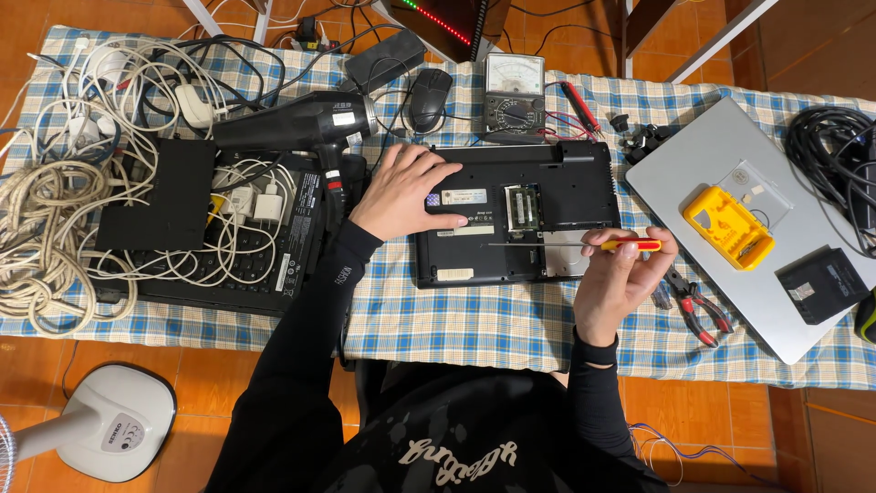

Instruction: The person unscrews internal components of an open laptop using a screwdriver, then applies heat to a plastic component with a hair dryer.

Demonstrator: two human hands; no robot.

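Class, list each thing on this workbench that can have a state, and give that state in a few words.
black laptop: upside down, memory bay uncovered
screwdriver: held by right hand, tip on laptop
left hand: flat on laptop
silver laptop: closed
yellow bit case: open
pliers: lying unheld
hair dryer: lying unheld

You look down on a worktop (474, 319) draped in blue checked cloth, standing on an orange tiled floor (210, 383) under warm light.
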